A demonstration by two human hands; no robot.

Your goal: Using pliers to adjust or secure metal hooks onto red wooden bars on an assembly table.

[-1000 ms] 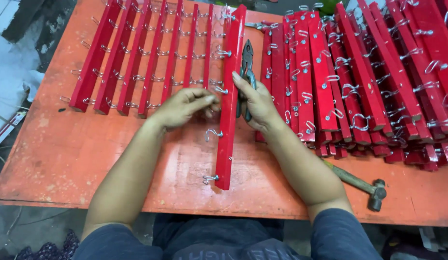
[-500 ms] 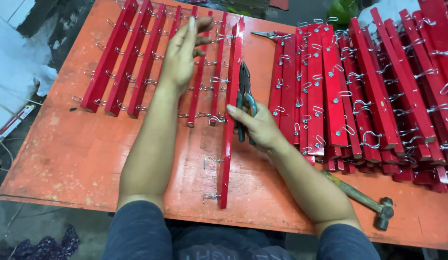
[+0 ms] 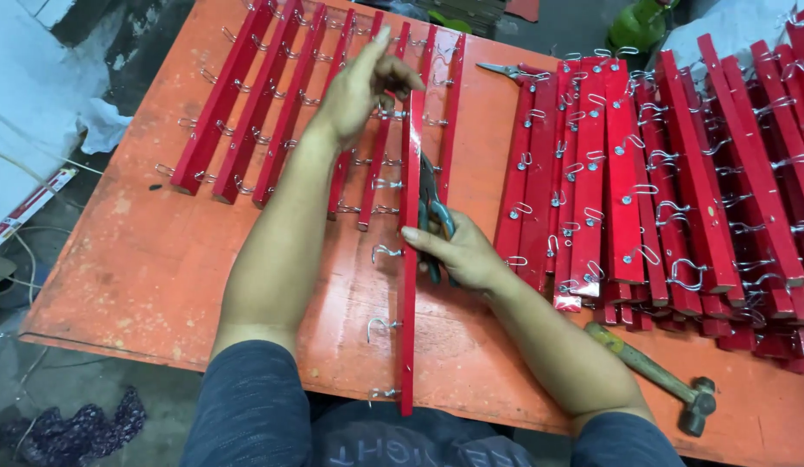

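Red wooden slat with wire hooks [image 3: 408, 259] runs twelve to six – my left hand [image 3: 359, 86] pinches its top, my right hand [image 3: 458, 255] steadies it, gripping grey pliers [image 3: 432, 212].

Pliers [image 3: 435, 216]: mostly hidden under the right hand [image 3: 461, 255]; handles covered by palm, jaws partly behind the upright red strip [image 3: 408, 259]. Could not tell how tight the grip was.

Left hand [image 3: 359, 86]: fingertips covered the strip's top end; contact point unclear.

Stack of red strips [image 3: 679, 190]: cut off by the right and top edges; lower layers buried, count not readable.

Hammer [image 3: 657, 376]: handle start hidden behind the right forearm.

Orange table [image 3: 143, 268]: far and right corners out of frame.

Green object [image 3: 644, 17]: clipped by the top edge, kind not clear.
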